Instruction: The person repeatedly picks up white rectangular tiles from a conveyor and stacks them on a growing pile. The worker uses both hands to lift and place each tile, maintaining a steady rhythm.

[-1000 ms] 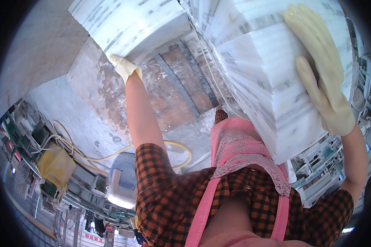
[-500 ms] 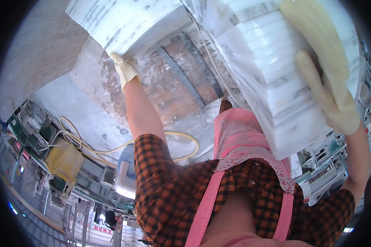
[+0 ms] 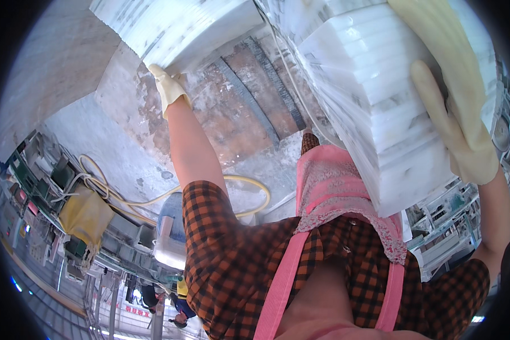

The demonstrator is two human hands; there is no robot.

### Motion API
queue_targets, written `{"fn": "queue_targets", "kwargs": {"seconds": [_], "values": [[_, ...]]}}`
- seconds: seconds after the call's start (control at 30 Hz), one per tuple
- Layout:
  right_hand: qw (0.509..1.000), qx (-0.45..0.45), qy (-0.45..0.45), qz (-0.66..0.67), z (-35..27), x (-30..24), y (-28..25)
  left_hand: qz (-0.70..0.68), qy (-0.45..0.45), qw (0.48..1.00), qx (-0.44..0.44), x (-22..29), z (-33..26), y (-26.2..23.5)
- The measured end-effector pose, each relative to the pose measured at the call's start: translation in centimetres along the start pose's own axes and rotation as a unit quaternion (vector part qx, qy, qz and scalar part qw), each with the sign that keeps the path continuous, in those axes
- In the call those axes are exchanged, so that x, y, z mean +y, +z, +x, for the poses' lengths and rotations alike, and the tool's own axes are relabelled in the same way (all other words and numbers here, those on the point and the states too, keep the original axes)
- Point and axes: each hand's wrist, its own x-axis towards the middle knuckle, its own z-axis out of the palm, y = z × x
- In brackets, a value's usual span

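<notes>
Both my hands wear long cream rubber gloves. My left hand (image 3: 169,90) reaches to the lower front corner of a stack of white grey-streaked slabs (image 3: 209,37) at the far left. Its fingers look stretched out against the stack's edge, with the tips partly hidden. At the right, my right hand (image 3: 459,107) lies on a second, nearer stack of white slabs (image 3: 388,113), thumb apart from the long outstretched fingers, whose tips run past the top of the view. This nearer stack stands close to my pink apron (image 3: 328,175).
Two dark ridged strips (image 3: 249,102) lie on the stained board between the stacks. A thin pale cord runs beside the nearer stack. A yellow hose (image 3: 249,181) coils at left near a yellow cloth (image 3: 88,218) and a blue-and-white container (image 3: 170,238). People stand in the background below.
My left hand has shifted slightly up and left along the stack's edge. My right hand stays on the nearer stack. A person in yellow and blue has come into view behind.
</notes>
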Motion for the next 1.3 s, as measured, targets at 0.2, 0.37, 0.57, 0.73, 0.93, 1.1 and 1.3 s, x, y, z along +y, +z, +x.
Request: {"fn": "queue_targets", "kwargs": {"seconds": [0.2,0.37,0.57,0.73,0.93,1.1,1.3], "values": [[1.0,-0.001,-0.002,0.002,0.4,-0.3,0.0,0.048,-0.006,0.998,0.034,1.0,-0.3,0.2],[1.0,-0.003,-0.008,0.001,1.1,-0.6,-0.1,0.009,0.031,0.999,0.041,1.4,-1.5,0.2],[1.0,-0.002,-0.016,-0.004,1.6,-0.9,-0.4,0.037,0.047,0.997,0.04,1.0,-1.3,-0.6],[1.0,-0.002,-0.019,-0.005,1.9,-1.2,-0.5,0.025,0.056,0.998,0.031,1.2,-1.6,-0.6],[1.0,0.001,-0.021,-0.002,2.3,-1.1,-0.9,0.015,0.004,0.998,0.055,1.3,-1.7,-1.0],[1.0,0.007,-0.021,-0.001,2.3,-1.0,-1.0,-0.006,-0.024,0.997,0.079,2.0,-0.1,-2.6],[1.0,0.019,-0.02,0.013,2.1,0.1,-1.8,0.144,-0.044,0.981,0.12,0.5,-2.5,-3.6]]}}
